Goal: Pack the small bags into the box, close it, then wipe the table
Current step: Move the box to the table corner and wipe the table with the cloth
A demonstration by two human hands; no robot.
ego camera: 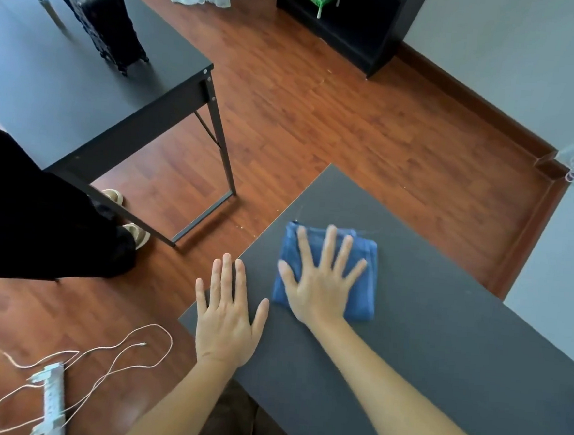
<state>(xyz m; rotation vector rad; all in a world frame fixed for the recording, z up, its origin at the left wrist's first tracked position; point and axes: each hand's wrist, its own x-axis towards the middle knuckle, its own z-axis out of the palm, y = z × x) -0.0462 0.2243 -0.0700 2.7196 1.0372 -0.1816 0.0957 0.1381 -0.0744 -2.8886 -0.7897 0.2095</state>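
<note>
A folded blue cloth point(364, 292) lies on the dark grey table point(447, 340), near its far left corner. My right hand point(319, 289) lies flat on top of the cloth with its fingers spread wide, pressing it onto the tabletop. My left hand point(225, 321) rests flat on the table's left edge, palm down and holding nothing. I see no box or small bags on this table.
A second dark table point(50, 82) stands to the left with a black textured case point(102, 24) on it. A person in black point(25, 205) stands beside it. A white power strip point(52, 401) and a cable point(126, 352) lie on the wooden floor. A black shelf point(353, 28) stands at the far wall.
</note>
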